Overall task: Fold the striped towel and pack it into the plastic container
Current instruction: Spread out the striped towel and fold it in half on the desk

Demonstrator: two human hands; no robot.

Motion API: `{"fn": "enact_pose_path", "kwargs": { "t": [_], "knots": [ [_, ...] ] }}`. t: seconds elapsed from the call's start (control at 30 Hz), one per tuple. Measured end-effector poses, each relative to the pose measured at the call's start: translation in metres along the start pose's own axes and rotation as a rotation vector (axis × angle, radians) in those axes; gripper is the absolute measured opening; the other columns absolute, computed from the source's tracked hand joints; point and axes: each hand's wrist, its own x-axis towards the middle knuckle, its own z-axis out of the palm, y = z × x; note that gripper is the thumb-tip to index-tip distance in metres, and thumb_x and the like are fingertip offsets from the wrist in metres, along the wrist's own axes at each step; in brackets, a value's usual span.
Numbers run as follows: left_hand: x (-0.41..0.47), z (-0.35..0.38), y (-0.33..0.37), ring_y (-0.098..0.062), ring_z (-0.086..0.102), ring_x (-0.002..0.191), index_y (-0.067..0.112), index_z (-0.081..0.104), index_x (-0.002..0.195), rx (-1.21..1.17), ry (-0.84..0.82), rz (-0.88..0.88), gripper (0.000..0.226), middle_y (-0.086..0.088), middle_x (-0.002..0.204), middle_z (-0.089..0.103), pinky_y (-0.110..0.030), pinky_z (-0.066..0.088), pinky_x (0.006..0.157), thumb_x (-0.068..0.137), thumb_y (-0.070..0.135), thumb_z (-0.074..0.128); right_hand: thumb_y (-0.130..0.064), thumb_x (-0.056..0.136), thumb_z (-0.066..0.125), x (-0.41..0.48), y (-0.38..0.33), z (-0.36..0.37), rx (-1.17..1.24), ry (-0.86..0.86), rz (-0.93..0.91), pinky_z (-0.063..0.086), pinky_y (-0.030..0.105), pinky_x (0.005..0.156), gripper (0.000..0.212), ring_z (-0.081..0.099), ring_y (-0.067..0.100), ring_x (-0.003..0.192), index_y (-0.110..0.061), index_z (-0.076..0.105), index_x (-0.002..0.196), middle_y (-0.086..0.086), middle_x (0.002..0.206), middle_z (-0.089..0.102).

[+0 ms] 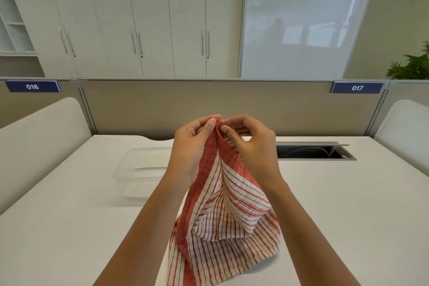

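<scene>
The white desk (325, 193) is broad and mostly bare, giving room to lay cloth flat. Above it hangs the striped towel (222, 211), lifted so its weight pulls the fabric straight, its lower part bunched near the desk's front edge. The plastic container (141, 165), clear and shallow, sits on the desk to the left, behind the left forearm; it looks empty, though its transparency makes that hard to confirm. The left hand (192, 146) and right hand (250, 144) meet at the top, each pinching the towel's red border, probably matching corners for a fold.
</scene>
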Motion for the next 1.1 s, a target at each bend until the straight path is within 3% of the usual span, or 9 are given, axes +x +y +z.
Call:
{"fn": "enact_pose_path", "kwargs": {
  "t": [0.13, 0.37, 0.57, 0.7, 0.83, 0.93, 1.0, 1.1],
  "knots": [
    [-0.001, 0.002, -0.001, -0.012, 0.073, 0.083, 0.023, 0.074, 0.094, 0.073, 0.038, 0.038, 0.017, 0.001, 0.085, 0.077, -0.023, 0.057, 0.067, 0.090, 0.022, 0.058, -0.021, 0.081, 0.070, 0.000, -0.002, 0.002, 0.039, 0.010, 0.003, 0.052, 0.011, 0.073, 0.011, 0.065, 0.002, 0.080, -0.020, 0.070, 0.093, -0.011, 0.083, 0.069],
    [-0.006, 0.008, -0.001, -0.015, 0.070, 0.094, 0.029, 0.073, 0.094, 0.205, 0.084, 0.095, 0.022, 0.001, 0.095, 0.075, -0.035, 0.057, 0.085, 0.094, 0.026, 0.051, -0.020, 0.081, 0.071, 0.002, -0.003, 0.003, 0.102, 0.017, 0.018, 0.056, 0.019, 0.074, 0.011, 0.067, 0.006, 0.078, -0.018, 0.071, 0.092, -0.006, 0.084, 0.072],
    [-0.011, 0.012, 0.000, -0.008, 0.071, 0.089, 0.029, 0.070, 0.102, 0.276, 0.046, 0.180, 0.021, 0.005, 0.091, 0.076, -0.027, 0.058, 0.080, 0.082, 0.036, 0.065, -0.013, 0.084, 0.067, 0.003, -0.004, -0.001, 0.078, -0.004, -0.012, 0.053, 0.012, 0.070, 0.009, 0.065, 0.004, 0.079, -0.021, 0.067, 0.090, -0.011, 0.081, 0.068],
    [-0.007, 0.008, 0.003, -0.011, 0.072, 0.087, 0.028, 0.072, 0.097, 0.306, 0.044, 0.183, 0.019, 0.005, 0.087, 0.077, -0.032, 0.059, 0.080, 0.079, 0.032, 0.070, -0.010, 0.085, 0.065, 0.003, -0.001, -0.009, 0.106, -0.086, -0.054, 0.051, 0.007, 0.068, 0.016, 0.066, -0.002, 0.080, -0.024, 0.066, 0.094, -0.015, 0.083, 0.067],
    [-0.004, 0.003, 0.005, -0.010, 0.073, 0.080, 0.032, 0.071, 0.089, 0.344, 0.101, 0.235, 0.009, 0.008, 0.081, 0.076, -0.024, 0.059, 0.070, 0.083, 0.030, 0.065, -0.015, 0.085, 0.066, 0.004, 0.002, -0.015, 0.097, -0.230, -0.072, 0.052, 0.009, 0.075, 0.027, 0.067, -0.002, 0.085, -0.040, 0.063, 0.096, -0.021, 0.087, 0.068],
    [0.000, -0.003, 0.016, -0.008, 0.071, 0.073, 0.031, 0.068, 0.089, 0.264, 0.152, 0.247, 0.008, 0.007, 0.084, 0.074, -0.021, 0.057, 0.062, 0.086, 0.029, 0.061, -0.025, 0.086, 0.065, 0.005, 0.015, -0.025, -0.131, -0.365, -0.005, 0.053, 0.014, 0.075, 0.022, 0.065, -0.002, 0.084, -0.046, 0.062, 0.092, -0.022, 0.085, 0.068],
    [0.005, -0.011, 0.029, -0.006, 0.069, 0.069, 0.032, 0.066, 0.088, 0.213, 0.206, 0.259, 0.008, 0.007, 0.083, 0.073, -0.018, 0.055, 0.059, 0.088, 0.029, 0.059, -0.030, 0.086, 0.063, 0.004, 0.028, -0.034, -0.355, -0.448, 0.057, 0.057, 0.031, 0.079, 0.019, 0.067, 0.005, 0.085, -0.038, 0.064, 0.103, -0.013, 0.093, 0.072],
    [0.010, -0.022, 0.043, -0.004, 0.068, 0.070, 0.032, 0.064, 0.091, 0.228, 0.228, 0.310, 0.009, 0.008, 0.084, 0.071, -0.014, 0.055, 0.059, 0.090, 0.028, 0.056, -0.028, 0.086, 0.063, 0.006, 0.034, -0.048, -0.524, -0.391, 0.055, 0.053, 0.036, 0.085, 0.026, 0.066, 0.017, 0.094, -0.027, 0.064, 0.112, -0.002, 0.104, 0.073]
  ]
}}
